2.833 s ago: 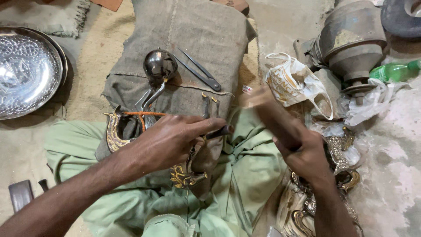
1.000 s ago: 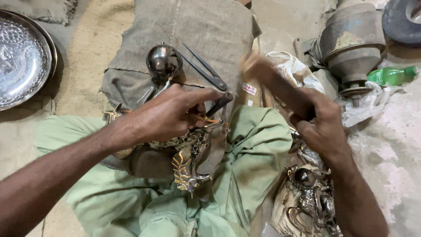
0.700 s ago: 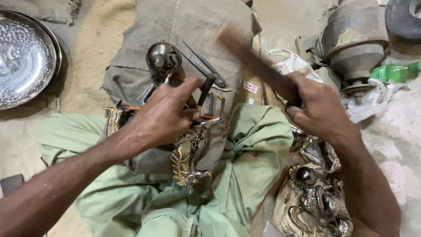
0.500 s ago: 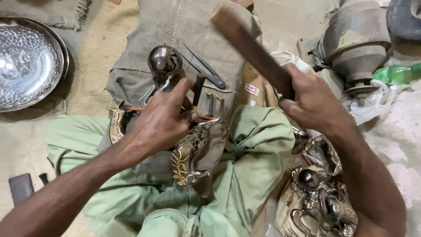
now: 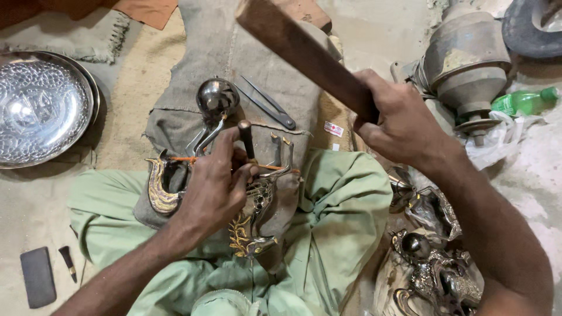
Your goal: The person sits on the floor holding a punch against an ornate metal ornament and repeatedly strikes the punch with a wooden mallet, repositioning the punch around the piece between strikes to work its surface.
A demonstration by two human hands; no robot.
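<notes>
Two bare hands are at work over a lap covered in pale green cloth (image 5: 345, 199). The left hand (image 5: 213, 187) is closed around a short dark metal punch (image 5: 246, 139), held near upright with its rounded head above the fingers and its tip hidden behind them. The punch stands on an ornate silver and gold metal casting (image 5: 252, 216), which lies across the lap on a grey-brown burlap pad (image 5: 205, 52) and runs under the left hand to a curled gold-edged end (image 5: 157, 187) on the far side.

The right hand (image 5: 404, 123) is clenched tight on a long brown wooden mallet (image 5: 304, 50), raised at a slant above the pad, well apart from the punch head. The far end of the mallet leaves the top of the view.

Just beyond the left hand, a polished silver metal ball on a curved stem (image 5: 216, 96) rests on the pad, with dark metal tweezers (image 5: 266, 102) beside it. An embossed round silver tray (image 5: 35, 108) lies on the floor at the far left. A dark grey flat stone (image 5: 38, 276) lies near the left forearm. At the right stand a dull grey metal vessel (image 5: 465, 58), a green plastic bottle (image 5: 524, 100) and a heap of further silver ornamental castings (image 5: 433, 263).
</notes>
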